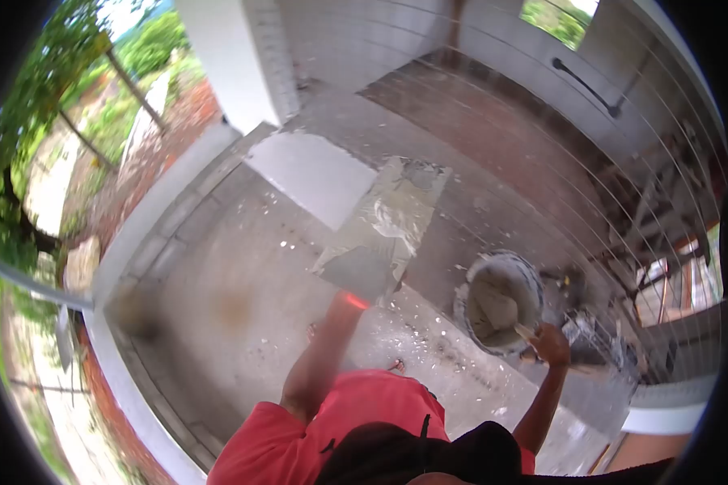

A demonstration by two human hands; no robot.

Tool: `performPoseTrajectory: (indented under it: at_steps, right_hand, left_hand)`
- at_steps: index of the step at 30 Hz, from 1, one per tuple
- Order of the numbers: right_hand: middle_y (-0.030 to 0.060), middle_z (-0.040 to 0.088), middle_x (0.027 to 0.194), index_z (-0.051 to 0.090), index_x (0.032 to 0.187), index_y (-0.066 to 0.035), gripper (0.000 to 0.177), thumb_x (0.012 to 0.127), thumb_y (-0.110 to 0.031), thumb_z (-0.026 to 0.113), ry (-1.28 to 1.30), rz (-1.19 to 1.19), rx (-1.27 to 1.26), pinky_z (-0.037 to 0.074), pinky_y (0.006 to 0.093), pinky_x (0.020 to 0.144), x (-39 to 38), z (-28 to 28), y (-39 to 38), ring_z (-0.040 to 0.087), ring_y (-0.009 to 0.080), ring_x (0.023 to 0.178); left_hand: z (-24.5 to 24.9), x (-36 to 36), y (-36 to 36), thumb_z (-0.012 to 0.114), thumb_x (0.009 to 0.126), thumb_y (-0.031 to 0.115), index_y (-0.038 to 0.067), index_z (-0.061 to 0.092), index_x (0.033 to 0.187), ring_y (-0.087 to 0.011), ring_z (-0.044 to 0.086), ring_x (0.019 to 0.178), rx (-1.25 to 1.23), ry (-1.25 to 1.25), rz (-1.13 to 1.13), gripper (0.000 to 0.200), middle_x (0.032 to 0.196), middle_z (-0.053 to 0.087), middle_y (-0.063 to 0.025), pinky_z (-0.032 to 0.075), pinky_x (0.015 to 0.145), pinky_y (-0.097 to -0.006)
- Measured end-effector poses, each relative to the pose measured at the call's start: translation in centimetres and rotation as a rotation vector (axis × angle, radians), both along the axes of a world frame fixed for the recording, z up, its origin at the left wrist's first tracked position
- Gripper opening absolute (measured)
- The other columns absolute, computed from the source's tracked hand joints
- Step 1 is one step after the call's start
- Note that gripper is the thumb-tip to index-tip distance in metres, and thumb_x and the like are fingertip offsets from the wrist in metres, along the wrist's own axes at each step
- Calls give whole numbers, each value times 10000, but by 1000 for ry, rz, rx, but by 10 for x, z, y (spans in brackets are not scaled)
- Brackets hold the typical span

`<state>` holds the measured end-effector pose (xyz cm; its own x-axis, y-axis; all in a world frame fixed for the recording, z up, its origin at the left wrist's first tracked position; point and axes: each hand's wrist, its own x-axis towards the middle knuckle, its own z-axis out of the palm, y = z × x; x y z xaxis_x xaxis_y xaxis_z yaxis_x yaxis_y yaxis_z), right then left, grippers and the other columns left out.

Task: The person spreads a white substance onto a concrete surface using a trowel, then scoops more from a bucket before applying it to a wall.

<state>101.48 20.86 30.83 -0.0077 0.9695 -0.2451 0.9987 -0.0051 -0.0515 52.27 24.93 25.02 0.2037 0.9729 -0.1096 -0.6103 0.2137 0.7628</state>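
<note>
Head view: right hand (552, 346) closed round a trowel (526, 332) in the bucket (505, 260); left hand (353, 301) under a board (396, 212), grip hidden.

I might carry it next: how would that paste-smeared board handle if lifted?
The board is probably stiff, since it looks flat. The grey paste smeared over it looks wet, so its top may be slippery if touched.

The person wears a coral-red shirt (380, 392) whose short left sleeve (251, 436) is loose and wide. A black section (380, 457) covers the near part, with a thin dark cord (426, 425) and, left of it, a small dark mark (328, 445). The right hand (552, 346) is bare.
</note>
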Motion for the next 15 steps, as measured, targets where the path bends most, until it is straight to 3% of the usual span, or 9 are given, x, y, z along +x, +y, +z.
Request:
performPoseTrajectory:
  at_steps: [3,5,6,8,9,10,11,14,15]
  right_hand:
    - [142,657,988,654,949,-70,284,767,-284,693,0,4,219,483,444,805,-17,-14,19,613,333,946]
    - [136,654,1000,645,968,-50,280,813,-282,658,113,-23,495,479,431,824,-111,12,28,611,328,946]
    - [144,648,1019,636,1011,-37,293,851,-282,620,368,-20,440,475,414,838,-185,36,35,613,324,944]
    - [146,640,1108,610,1152,-41,351,929,-300,529,901,27,199,459,362,879,-345,69,52,619,278,971]
    - [132,637,1136,587,1194,-24,417,941,-346,506,751,355,287,443,336,903,-384,32,75,606,228,997]
    - [116,623,1156,581,1191,1,459,942,-374,494,1303,354,74,425,325,924,-457,54,76,584,207,1039]
    - [112,608,1154,560,1190,29,476,941,-370,486,1519,345,-58,414,314,939,-508,53,78,572,207,1072]
    - [96,599,1154,549,1185,6,304,891,-69,559,1379,252,19,423,334,957,-559,-62,101,558,221,1111]
    - [106,596,1175,556,1189,-10,326,865,-41,574,1421,308,21,425,353,963,-581,-51,105,554,242,1125]
  left_hand:
    - [-27,-61,1,542,889,333,77,565,925,-154,449,606,31,211,61,259,758,475,-52,401,449,-268]
    - [-63,-106,12,534,890,338,80,569,930,-162,468,626,26,-173,-61,264,776,491,-61,412,460,-280]
    - [-102,-125,17,529,892,341,80,572,939,-172,488,643,1,-621,-182,269,796,510,-72,422,468,-293]
    - [-111,-168,18,530,890,346,78,587,962,-192,533,685,-98,-990,-268,283,838,553,-90,446,501,-321]
    - [-87,-188,11,536,885,347,76,598,976,-202,557,711,-174,-912,-233,293,861,577,-98,460,526,-336]
    - [-82,-206,13,533,888,342,73,600,999,-207,570,743,-207,-854,-203,299,885,591,-99,469,562,-344]
    - [-78,-225,14,529,891,338,70,602,1022,-212,583,774,-241,-795,-176,308,909,604,-99,478,599,-352]
    - [-144,-256,22,489,923,306,58,583,1121,-208,589,886,-230,-689,-106,331,988,611,-78,488,742,-353]
    - [-163,-271,25,475,934,296,54,576,1154,-207,591,924,-225,-648,-86,342,1014,613,-71,491,790,-353]
